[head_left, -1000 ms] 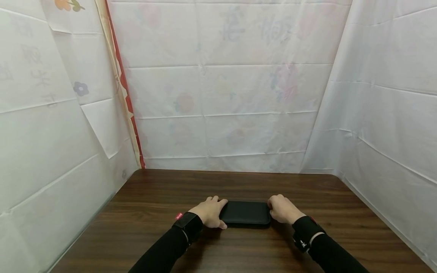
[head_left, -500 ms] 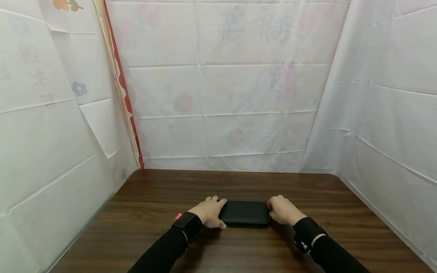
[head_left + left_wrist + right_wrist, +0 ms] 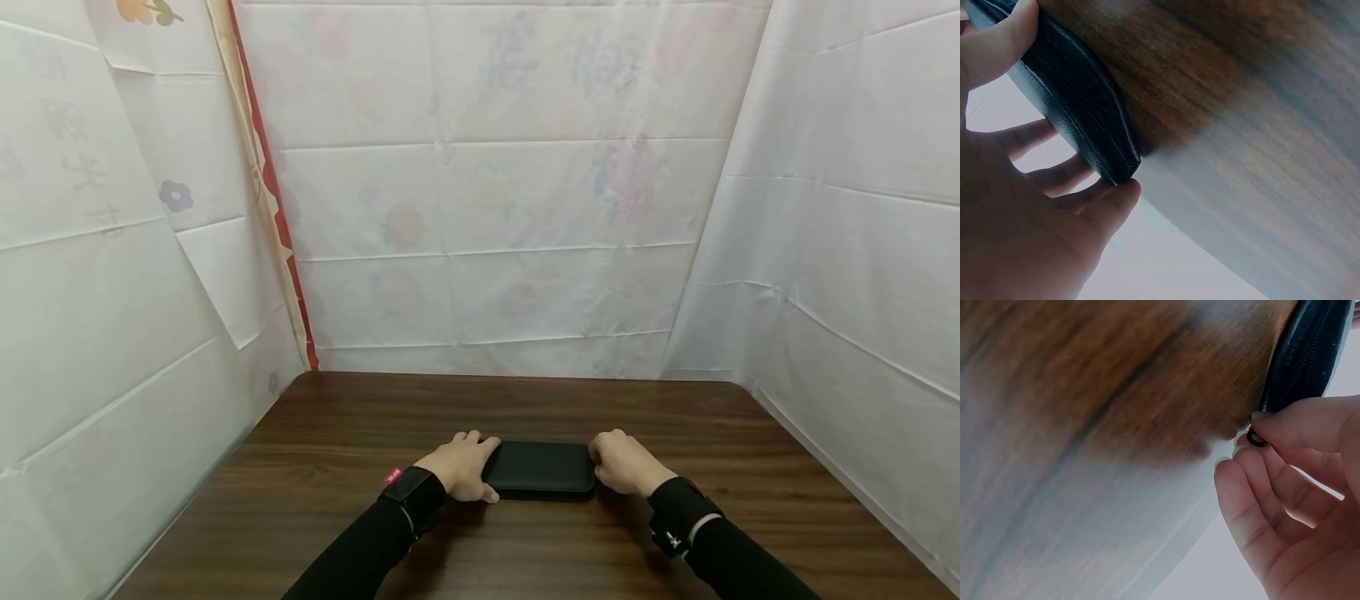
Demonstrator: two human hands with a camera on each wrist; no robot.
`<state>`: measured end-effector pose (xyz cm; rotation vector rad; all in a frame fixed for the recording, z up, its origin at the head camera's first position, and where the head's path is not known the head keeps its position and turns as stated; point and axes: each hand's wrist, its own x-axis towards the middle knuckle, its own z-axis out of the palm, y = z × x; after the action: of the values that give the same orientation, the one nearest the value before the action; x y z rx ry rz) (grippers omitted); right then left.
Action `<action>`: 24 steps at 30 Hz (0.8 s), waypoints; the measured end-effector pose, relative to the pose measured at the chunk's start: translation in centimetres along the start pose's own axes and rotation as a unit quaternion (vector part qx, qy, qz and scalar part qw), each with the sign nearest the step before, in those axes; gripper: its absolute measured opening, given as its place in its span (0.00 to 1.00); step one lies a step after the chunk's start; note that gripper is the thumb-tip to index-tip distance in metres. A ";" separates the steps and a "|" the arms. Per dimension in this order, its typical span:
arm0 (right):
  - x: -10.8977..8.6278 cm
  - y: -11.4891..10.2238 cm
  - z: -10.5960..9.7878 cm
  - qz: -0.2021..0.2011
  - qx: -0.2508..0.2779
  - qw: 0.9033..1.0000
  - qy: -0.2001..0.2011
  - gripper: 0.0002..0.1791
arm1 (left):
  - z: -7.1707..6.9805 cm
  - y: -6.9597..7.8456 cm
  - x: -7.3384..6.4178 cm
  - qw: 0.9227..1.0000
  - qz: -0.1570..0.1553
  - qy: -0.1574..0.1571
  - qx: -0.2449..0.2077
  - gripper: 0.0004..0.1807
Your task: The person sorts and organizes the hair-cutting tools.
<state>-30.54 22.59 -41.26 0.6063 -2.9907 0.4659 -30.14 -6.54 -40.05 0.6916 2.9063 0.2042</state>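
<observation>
A black zip-around wallet [image 3: 542, 468] lies flat on the wooden table, between my two hands. My left hand [image 3: 461, 468] holds its left end, with the thumb on the near edge and the fingers at the other side. In the left wrist view the closed zipper [image 3: 1079, 97] runs along the wallet's edge, beside the thumb. My right hand [image 3: 628, 463] is at the right end. There, in the right wrist view, the thumb and forefinger pinch a small black zipper pull [image 3: 1255, 439] at the wallet's corner; part of it is hidden by the fingertips.
The dark brown table [image 3: 360, 417] extends around the wallet on all sides. White sheets hang behind it [image 3: 480, 300] and along its left and right sides. Both wrists wear black bands.
Almost nothing differs; both hands and the wallet stay in place, with only a very slight rightward shift in the head view.
</observation>
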 end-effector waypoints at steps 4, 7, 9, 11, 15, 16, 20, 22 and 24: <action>-0.1 0.0 0.1 -0.003 -0.001 1.000 0.004 0.14 | 0.2 -0.1 0.1 1.000 -0.001 0.000 0.001 0.45; -0.1 0.1 0.2 -0.005 -0.002 1.000 0.007 0.14 | 0.3 -0.1 0.2 1.000 0.000 0.000 0.001 0.45; -0.1 0.1 0.2 -0.004 -0.001 1.000 0.007 0.14 | 0.3 -0.1 0.2 1.000 0.001 0.000 0.001 0.45; -0.1 0.1 0.2 -0.005 -0.003 1.000 0.007 0.15 | 0.3 -0.2 0.2 1.000 0.001 -0.001 0.003 0.45; 0.0 0.1 0.3 -0.004 -0.006 1.000 0.006 0.15 | 0.4 -0.2 0.2 1.000 0.001 -0.001 0.004 0.45; 0.0 0.2 0.3 -0.004 -0.006 1.000 0.007 0.15 | 0.4 -0.2 0.2 1.000 0.001 0.000 0.004 0.45; 0.0 0.2 0.3 -0.001 -0.007 1.000 0.007 0.15 | 0.3 -0.1 0.1 1.000 0.003 0.001 0.003 0.45; 0.0 0.1 0.2 -0.001 -0.008 1.000 0.007 0.15 | 0.2 0.0 0.0 1.000 0.003 0.002 0.003 0.45; -0.1 0.1 0.2 0.001 -0.009 1.000 0.005 0.15 | 0.1 0.0 -0.1 1.000 0.003 0.002 0.002 0.45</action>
<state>-30.47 22.61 -41.46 0.5989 -2.9820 0.4393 -30.00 -6.54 -40.10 0.7020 2.9086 0.2004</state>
